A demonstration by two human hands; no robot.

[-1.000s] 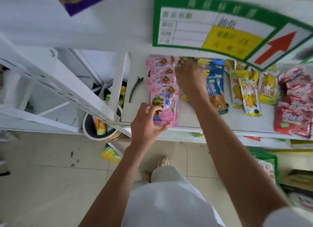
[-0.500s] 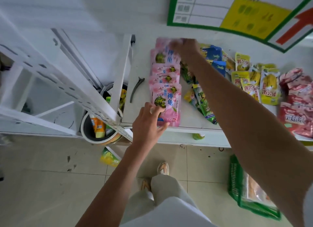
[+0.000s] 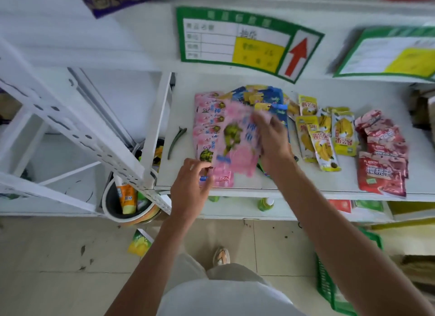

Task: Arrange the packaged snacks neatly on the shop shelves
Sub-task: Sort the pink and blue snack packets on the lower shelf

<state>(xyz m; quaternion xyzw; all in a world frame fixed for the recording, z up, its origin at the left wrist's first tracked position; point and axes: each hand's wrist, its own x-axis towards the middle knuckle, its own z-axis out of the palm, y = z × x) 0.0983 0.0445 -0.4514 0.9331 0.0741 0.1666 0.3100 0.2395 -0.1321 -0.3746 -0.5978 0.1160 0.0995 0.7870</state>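
- Pink packet (image 3: 235, 139), blurred, is pinched at its right edge by the right hand (image 3: 274, 139), lifted and tilted just above the pink stack (image 3: 207, 129); the thumb seems to lie on its face, the other fingers behind it cannot be made out.
- Left hand (image 3: 191, 186) rests at the near end of that stack, fingertips (image 3: 204, 168) curled onto the front packet, holding it down on the shelf (image 3: 341, 181).
- Beyond the right fingers lie blue packets (image 3: 270, 96); to their right, well apart, yellow packets (image 3: 329, 134) and red packets (image 3: 381, 160).
- Left of the left fingertips a dark clip (image 3: 176, 139) lies on the shelf, apart from the stack.
- Handling, as a judgement: the packet looks light, thin and floppy, with slick film; an edge pinch lets it sag and swing.
- Better hold is likely a seam or corner, thumb on top, fingers beneath.
- Risk: sliding it on could push the overlapped row askew unless the left hand steadies it.
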